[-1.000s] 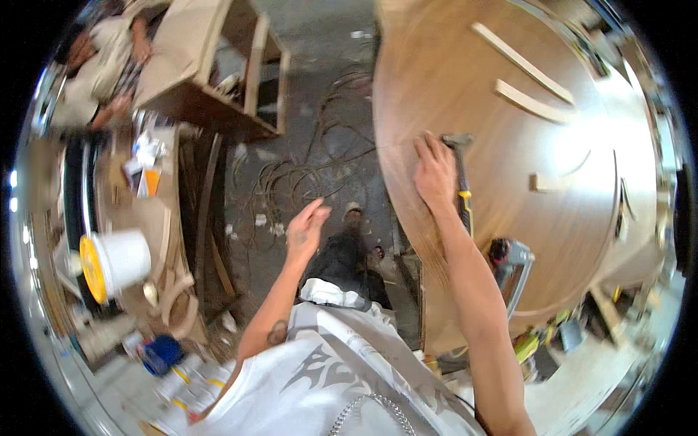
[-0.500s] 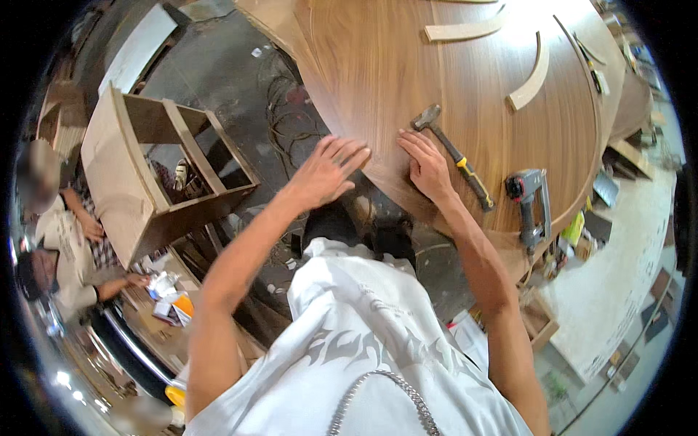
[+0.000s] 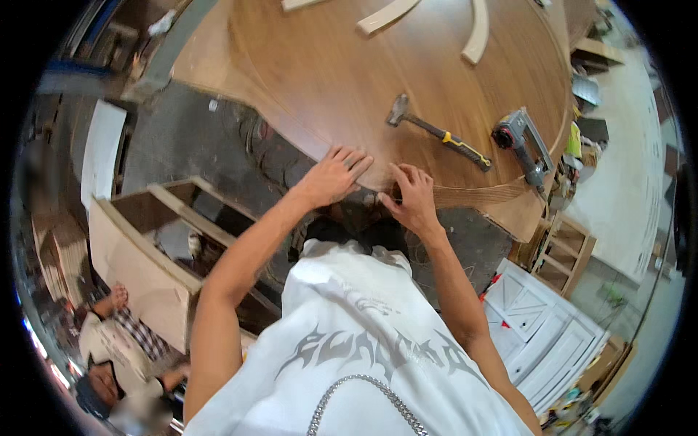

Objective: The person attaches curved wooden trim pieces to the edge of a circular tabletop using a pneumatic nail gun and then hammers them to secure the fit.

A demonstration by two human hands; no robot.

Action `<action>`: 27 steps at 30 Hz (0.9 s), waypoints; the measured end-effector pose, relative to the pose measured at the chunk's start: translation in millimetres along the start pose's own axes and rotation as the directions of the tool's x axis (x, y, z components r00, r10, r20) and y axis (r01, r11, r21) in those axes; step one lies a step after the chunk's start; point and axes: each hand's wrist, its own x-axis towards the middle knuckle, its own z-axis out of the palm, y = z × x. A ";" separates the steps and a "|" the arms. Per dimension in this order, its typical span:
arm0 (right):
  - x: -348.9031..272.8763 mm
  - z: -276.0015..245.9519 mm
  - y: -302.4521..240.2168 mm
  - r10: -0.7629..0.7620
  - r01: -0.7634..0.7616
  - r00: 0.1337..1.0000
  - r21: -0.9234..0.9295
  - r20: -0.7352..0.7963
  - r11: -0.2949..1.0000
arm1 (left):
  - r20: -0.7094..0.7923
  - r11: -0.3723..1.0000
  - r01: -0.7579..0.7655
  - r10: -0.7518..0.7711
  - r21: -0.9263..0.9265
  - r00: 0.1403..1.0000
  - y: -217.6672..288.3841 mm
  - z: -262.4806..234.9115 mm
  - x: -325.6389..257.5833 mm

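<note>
Walnut-brown veneer covers the large round bench (image 3: 407, 80), and both hands have been brought together at its near edge; half a second ago they were set wider apart on the top, and a second ago the left hand was off the wood altogether. By this the work appears to have settled on the rim, where a thin strip of edge banding (image 3: 472, 195) is seen running off to the right along the curve.

The left hand (image 3: 333, 176) is laid palm down over the edge, fingers spread and pressed flat on the veneer. The right hand (image 3: 412, 198) is curled, its fingertips pressed together as if pinching the strip against the rim just beside the left hand; whether the strip is truly gripped cannot be told. Both forearms are stretched forward from the lower edge.

A hammer (image 3: 436, 132) and a nail gun (image 3: 520, 142) lie untouched further up the bench, right of the hands.
</note>
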 end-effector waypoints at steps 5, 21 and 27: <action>-7.6 -3.1 -0.1 0.031 -0.024 0.998 0.107 -0.063 0.994 | 0.007 0.998 -0.004 0.004 -0.059 1.000 -2.6 -4.8 9.5; -13.0 0.6 -2.7 0.208 -0.187 0.964 0.136 -0.168 0.973 | 0.086 0.995 -0.059 0.065 -0.075 0.994 -15.8 -15.3 3.7; -10.8 -10.3 5.1 0.289 -0.246 0.942 0.235 -0.170 0.940 | 0.029 0.992 -0.097 0.100 -0.076 0.995 -15.4 -13.2 5.2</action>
